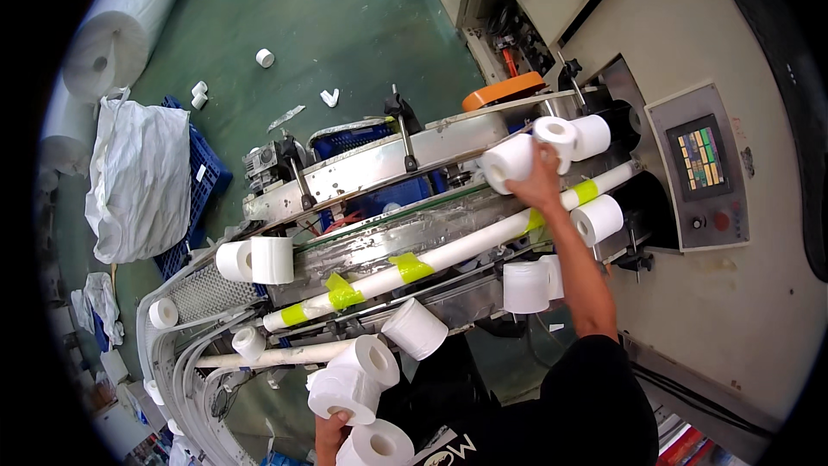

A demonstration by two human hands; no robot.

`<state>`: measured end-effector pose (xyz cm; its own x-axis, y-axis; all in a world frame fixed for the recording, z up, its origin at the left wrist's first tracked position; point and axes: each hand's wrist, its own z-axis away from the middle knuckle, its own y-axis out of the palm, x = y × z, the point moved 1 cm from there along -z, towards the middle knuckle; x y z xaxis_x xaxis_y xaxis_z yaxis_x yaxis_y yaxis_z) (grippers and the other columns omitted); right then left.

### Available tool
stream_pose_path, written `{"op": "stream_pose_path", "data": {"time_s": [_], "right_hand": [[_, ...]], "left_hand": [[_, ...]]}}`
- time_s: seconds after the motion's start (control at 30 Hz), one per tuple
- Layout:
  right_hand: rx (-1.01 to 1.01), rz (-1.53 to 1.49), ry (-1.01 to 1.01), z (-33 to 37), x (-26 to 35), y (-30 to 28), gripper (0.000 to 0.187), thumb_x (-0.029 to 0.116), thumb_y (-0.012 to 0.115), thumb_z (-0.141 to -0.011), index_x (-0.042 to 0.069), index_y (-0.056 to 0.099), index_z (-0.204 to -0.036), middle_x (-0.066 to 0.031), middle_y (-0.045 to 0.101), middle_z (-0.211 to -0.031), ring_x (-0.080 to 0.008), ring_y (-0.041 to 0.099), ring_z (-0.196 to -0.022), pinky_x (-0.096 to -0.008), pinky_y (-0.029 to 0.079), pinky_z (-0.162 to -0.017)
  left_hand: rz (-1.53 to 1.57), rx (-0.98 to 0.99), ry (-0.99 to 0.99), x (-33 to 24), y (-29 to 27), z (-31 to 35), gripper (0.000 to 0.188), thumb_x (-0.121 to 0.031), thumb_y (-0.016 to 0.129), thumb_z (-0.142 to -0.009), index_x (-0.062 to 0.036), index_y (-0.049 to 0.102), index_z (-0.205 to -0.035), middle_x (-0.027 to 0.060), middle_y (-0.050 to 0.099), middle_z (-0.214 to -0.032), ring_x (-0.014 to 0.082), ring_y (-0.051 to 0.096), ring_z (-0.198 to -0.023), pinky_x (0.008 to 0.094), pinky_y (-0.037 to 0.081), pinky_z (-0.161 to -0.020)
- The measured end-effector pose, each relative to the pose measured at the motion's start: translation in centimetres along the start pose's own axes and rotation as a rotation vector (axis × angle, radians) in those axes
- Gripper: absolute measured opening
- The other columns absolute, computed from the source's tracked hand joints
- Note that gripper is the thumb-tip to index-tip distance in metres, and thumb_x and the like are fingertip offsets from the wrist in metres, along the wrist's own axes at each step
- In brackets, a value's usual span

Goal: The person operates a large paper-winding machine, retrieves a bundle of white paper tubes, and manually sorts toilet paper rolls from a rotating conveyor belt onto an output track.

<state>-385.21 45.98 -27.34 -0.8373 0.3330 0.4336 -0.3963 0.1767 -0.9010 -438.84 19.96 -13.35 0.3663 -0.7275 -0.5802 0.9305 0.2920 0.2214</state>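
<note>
White paper is everywhere here, from the giant parent roll (108,52) lying on the green floor (345,9) at upper left down to the small toilet rolls on the machine. Beside that big roll slumps a white bulk sack (138,181) on a blue pallet (207,177). At right stands the beige machine housing (759,311), carrying a grey control panel (699,168) with a small screen of coloured tiles and a red round button beneath it.

Across the middle runs the steel conveyor (388,164), with a long white guide tube (448,255) banded in yellow-green tape and an orange cap (503,91) near its far end.

By my reading, the step in hand is feeding rolls into the machine's mouth. The right hand (542,181) reaches far forward, its grip spread and pressing on a cluster of rolls (539,148) at the intake; whether the fingers actually close round one I cannot tell. The left hand (332,431), low by the body, has its grip cupped under a stack of spare rolls (358,388) held against the chest. The next move would call for steadying the far rolls so they sit square in the channel.

Loose rolls (254,261) rest along the track, and a few strays (265,58) lie on the floor.
</note>
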Motion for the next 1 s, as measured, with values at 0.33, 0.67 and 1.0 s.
{"op": "stream_pose_path", "data": {"time_s": [0.33,0.67,1.0], "right_hand": [[-0.019,0.221,-0.211,-2.7,0.7,-0.4,0.07,0.05,0.065,-0.08,0.0,0.054,-0.128,-0.0236,0.046,-0.138,-0.0396,0.044,-0.125,-0.0502,0.033,-0.105],[0.265,-0.354,-0.012,0.2,7.5,3.8,0.074,0.056,0.056,-0.086,0.0,0.049,-0.133,-0.028,0.054,-0.125,-0.0395,0.056,-0.113,-0.0424,0.045,-0.096],[-0.196,0.335,0.121,-4.6,5.1,1.4,0.094,0.042,0.073,-0.071,0.001,0.029,-0.144,-0.0252,0.024,-0.15,-0.0501,0.021,-0.137,-0.0664,0.027,-0.103]], "left_hand": [[-0.026,0.047,-0.005,0.5,-0.2,-0.3,0.082,-0.021,0.083,-0.064,0.0,0.042,-0.132,0.0125,0.059,-0.113,0.0264,0.061,-0.101,0.0396,0.053,-0.086],[0.007,0.055,0.013,0.4,-0.4,0.3,0.086,-0.023,0.082,-0.063,-0.0015,0.04,-0.135,0.0123,0.058,-0.117,0.0261,0.059,-0.106,0.0393,0.052,-0.088],[0.003,-0.088,0.023,1.0,-2.3,1.1,0.09,-0.024,0.083,-0.06,-0.0016,0.04,-0.135,0.0134,0.057,-0.117,0.0275,0.059,-0.106,0.0406,0.051,-0.088]]}}
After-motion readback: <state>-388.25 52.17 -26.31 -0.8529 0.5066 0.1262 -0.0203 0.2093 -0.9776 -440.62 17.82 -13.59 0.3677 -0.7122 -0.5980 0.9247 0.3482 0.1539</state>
